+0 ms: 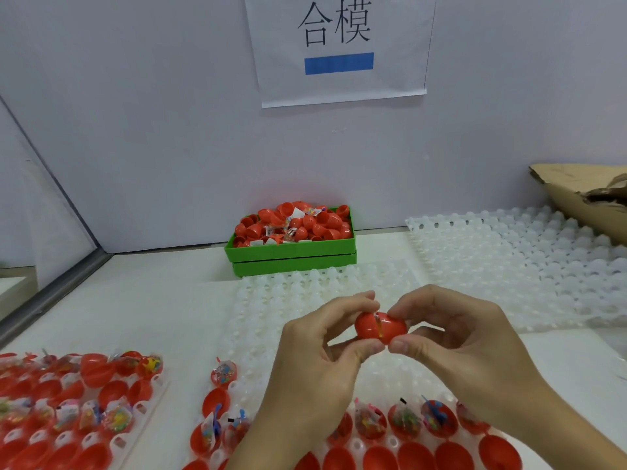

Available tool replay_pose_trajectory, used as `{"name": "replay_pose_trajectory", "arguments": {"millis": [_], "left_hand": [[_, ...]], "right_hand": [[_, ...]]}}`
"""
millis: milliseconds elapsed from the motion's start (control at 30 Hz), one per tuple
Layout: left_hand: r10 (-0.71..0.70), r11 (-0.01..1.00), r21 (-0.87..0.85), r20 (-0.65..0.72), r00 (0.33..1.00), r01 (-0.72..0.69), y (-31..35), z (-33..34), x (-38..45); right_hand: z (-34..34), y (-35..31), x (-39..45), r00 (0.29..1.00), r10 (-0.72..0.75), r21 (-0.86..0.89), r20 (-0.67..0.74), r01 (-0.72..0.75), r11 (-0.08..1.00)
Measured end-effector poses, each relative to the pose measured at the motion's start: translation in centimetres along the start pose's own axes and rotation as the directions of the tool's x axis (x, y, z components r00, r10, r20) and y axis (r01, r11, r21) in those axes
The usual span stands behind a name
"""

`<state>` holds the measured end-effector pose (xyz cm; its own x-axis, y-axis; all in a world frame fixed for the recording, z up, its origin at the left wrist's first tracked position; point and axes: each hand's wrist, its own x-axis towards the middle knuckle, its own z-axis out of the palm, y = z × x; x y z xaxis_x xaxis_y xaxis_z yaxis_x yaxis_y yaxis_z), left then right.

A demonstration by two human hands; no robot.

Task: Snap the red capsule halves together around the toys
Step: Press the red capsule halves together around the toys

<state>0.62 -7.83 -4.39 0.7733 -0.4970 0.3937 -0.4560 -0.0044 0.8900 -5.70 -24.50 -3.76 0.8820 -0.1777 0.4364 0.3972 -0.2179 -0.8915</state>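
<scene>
A red capsule (380, 329) hangs above the table's middle, its two halves pushed together with a thin gap and a bit of toy wrapper showing at the seam. My left hand (325, 354) pinches the left half between thumb and fingers. My right hand (451, 337) pinches the right half the same way. Below my hands, a white tray (234, 386) carries open red halves, some with wrapped toys (407, 420) in them.
A green box (291, 257) heaped with red halves and toy packets stands at the back by the wall. A second filled tray (146, 407) lies at the lower left. Bare white trays (509, 266) spread to the right, and a torn cardboard box (590, 195) sits at the far right.
</scene>
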Motion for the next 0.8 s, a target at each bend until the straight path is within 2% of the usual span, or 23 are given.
{"name": "replay_pose_trajectory", "arguments": {"millis": [200, 433, 633, 800], "left_hand": [[-0.003, 0.998, -0.064, 0.009, 1.000, 0.004, 0.04, -0.35, 0.09], [0.021, 0.996, 0.080, 0.103, 0.995, -0.030, 0.22, -0.31, -0.11], [-0.014, 0.999, -0.042, 0.014, 1.000, 0.015, 0.20, -0.28, 0.05], [-0.042, 0.999, 0.006, -0.070, 0.997, 0.043, 0.27, -0.19, 0.21]], "right_hand": [[0.01, 0.01, -0.07, 1.000, 0.006, 0.007, -0.001, -0.006, 1.000], [0.33, 0.52, -0.17, 1.000, -0.029, -0.062, -0.012, 0.028, 0.998], [0.30, 0.48, -0.15, 0.996, -0.048, -0.087, -0.073, 0.041, 0.995], [0.40, 0.19, -0.12, 0.996, -0.054, -0.039, -0.070, 0.052, 0.998]]}}
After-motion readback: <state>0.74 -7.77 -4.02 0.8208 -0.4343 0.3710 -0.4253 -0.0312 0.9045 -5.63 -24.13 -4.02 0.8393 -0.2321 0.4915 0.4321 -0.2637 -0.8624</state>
